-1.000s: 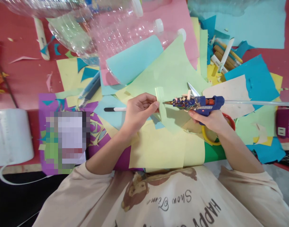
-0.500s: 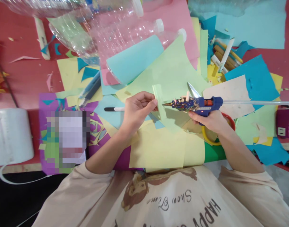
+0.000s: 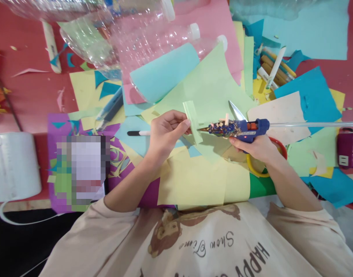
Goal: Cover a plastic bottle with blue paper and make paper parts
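Observation:
My left hand (image 3: 171, 132) pinches a narrow folded strip of pale green paper (image 3: 193, 120) between thumb and fingers. Wrapped round the handle of a blue hot glue gun (image 3: 239, 130) is my right hand (image 3: 255, 147). Paper scraps cling to the gun's front, and its nozzle points left, at the strip's right edge; whether they touch I cannot tell. A long clear glue stick (image 3: 312, 125) runs out of its back. Partly under the gun and my right hand lie scissors (image 3: 258, 171) with a red and yellow handle. Pale green paper (image 3: 213, 84) spreads beneath both hands.
Clear plastic bottles (image 3: 153, 38) lie at the back, one wrapped in light blue paper (image 3: 166, 71). Markers (image 3: 276, 73) are piled back right. A cutter (image 3: 109, 107), a black-capped pen (image 3: 138, 133), a blurred-out object (image 3: 88, 169) and a white device (image 3: 16, 165) lie to the left.
Both hands have shifted slightly left, carrying the paper strip and the glue gun. The strip has tilted a little, and the nozzle stays by its edge.

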`<action>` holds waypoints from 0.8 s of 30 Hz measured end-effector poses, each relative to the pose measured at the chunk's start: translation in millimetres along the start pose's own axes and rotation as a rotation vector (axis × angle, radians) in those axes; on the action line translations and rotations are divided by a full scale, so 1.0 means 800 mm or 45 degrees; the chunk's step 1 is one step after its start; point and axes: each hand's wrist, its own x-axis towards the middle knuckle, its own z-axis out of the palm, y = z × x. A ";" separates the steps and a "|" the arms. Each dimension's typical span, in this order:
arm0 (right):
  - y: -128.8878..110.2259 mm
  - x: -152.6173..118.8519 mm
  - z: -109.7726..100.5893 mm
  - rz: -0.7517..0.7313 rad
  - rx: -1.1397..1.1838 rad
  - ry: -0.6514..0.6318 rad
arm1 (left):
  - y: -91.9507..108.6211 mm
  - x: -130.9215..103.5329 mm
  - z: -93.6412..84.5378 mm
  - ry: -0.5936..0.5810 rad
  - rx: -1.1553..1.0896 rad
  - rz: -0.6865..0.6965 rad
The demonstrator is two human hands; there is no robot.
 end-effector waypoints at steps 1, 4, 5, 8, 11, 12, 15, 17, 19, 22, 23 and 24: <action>-0.001 0.000 0.000 0.020 -0.007 0.006 | 0.000 0.000 0.000 0.002 -0.009 0.005; -0.003 -0.001 0.000 0.021 -0.007 0.011 | 0.000 0.000 -0.001 0.003 -0.017 0.010; -0.003 -0.001 0.000 0.005 -0.001 0.010 | -0.001 0.000 -0.002 0.002 -0.013 0.008; -0.004 -0.002 0.000 -0.033 0.012 0.007 | -0.003 0.000 -0.003 -0.002 -0.005 0.010; -0.007 -0.002 0.000 -0.003 -0.015 0.006 | -0.004 0.000 -0.004 -0.004 -0.030 0.024; -0.007 -0.003 -0.001 0.014 -0.029 0.007 | -0.004 0.000 -0.004 -0.004 -0.043 0.029; -0.009 -0.003 -0.001 0.032 -0.072 0.000 | -0.006 0.001 -0.004 -0.005 -0.093 0.056; -0.008 -0.003 -0.001 0.005 -0.067 -0.010 | -0.007 0.002 -0.005 -0.004 -0.126 0.075; -0.007 -0.003 -0.001 -0.036 -0.050 -0.017 | -0.009 0.003 -0.005 -0.003 -0.152 0.091; -0.008 -0.003 -0.001 -0.052 -0.049 -0.017 | -0.010 0.004 -0.006 0.002 -0.160 0.108; -0.008 -0.003 -0.001 -0.045 -0.056 -0.015 | -0.010 0.004 -0.007 0.004 -0.161 0.110; -0.009 -0.003 -0.001 -0.042 -0.062 -0.016 | -0.010 0.004 -0.007 0.005 -0.163 0.111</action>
